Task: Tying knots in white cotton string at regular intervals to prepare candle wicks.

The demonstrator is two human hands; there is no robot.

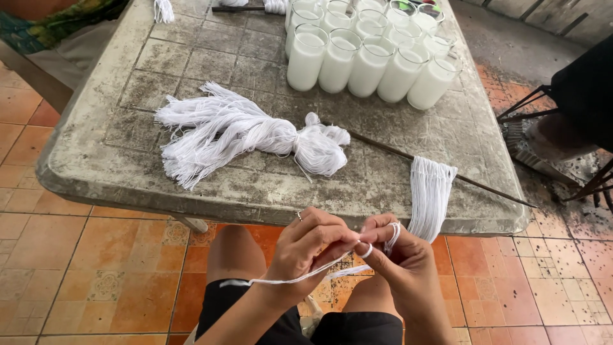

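A white string [300, 276] is pinched by the left hand [313, 246] and looped round fingers of the right hand [399, 255], below the table [115, 172] edge, near hanging strings [431, 195] on a thin rod [485, 187].

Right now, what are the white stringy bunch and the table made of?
The white bundle looks like soft cotton string, matte, with loose frayed ends. The table looks like hard plastic, though it could be stone: grey, dull, grimy, with a moulded grid and rounded rim.

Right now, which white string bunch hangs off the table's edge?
The small flat bunch looped over the thin rod, right of the big tied bundle, which lies flat.
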